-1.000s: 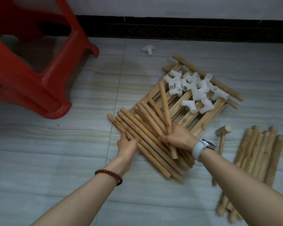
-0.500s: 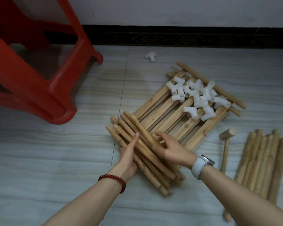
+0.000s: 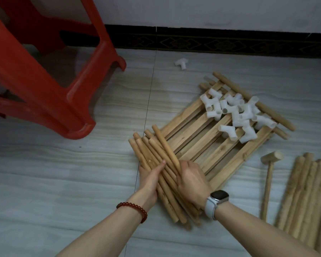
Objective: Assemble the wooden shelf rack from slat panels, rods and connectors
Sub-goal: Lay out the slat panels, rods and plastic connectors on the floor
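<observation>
Squeezing the rods [image 3: 157, 164] between them on the floor [image 3: 63, 173], left hand [image 3: 149, 179] and right hand [image 3: 190, 179] curl round the bundle, touching the panel [image 3: 208, 145] at 2 o'clock with connectors [image 3: 237, 114] on its far end.

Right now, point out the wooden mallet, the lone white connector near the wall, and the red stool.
wooden mallet [image 3: 271, 159], head view, on its head.
lone white connector [image 3: 181, 63], head view, on its middle.
red stool [image 3: 44, 86], head view, on its leg.
</observation>
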A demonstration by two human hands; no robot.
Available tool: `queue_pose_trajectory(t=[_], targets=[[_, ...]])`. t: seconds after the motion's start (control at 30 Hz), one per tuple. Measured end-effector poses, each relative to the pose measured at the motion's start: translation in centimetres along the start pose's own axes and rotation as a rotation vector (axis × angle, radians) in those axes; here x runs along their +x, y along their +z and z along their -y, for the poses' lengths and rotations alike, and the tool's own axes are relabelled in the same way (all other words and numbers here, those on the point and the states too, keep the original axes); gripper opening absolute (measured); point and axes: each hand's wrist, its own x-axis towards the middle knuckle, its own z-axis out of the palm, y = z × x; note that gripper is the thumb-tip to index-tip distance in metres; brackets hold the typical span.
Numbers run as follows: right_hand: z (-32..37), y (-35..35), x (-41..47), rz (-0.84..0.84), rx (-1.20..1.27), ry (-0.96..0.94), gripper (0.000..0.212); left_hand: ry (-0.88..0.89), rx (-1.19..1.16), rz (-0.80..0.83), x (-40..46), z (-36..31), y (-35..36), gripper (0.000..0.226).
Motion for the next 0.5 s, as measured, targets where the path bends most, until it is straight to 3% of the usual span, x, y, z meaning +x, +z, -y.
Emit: queue_pose_trajectory(t=[0.17,0.3,0.5], targets=[[1.3,1.2,-2.1,-0.039,0.080,-0.093,0.051,-0.028,-0.069,0.077,-0.7,-0.7,-0.3,0.048],[2.3,0.8,-2.2,-0.060,0.113,-0.160,0.054,-0.116,-0.170,0.181,-1.1,-1.1,-0.8,0.054],[4.2,1.5,-2.2,0.047,0.254,-0.223,0.061,-0.074,-0.137,0.195,-1.0,-1.9,-2.5,0.058]])
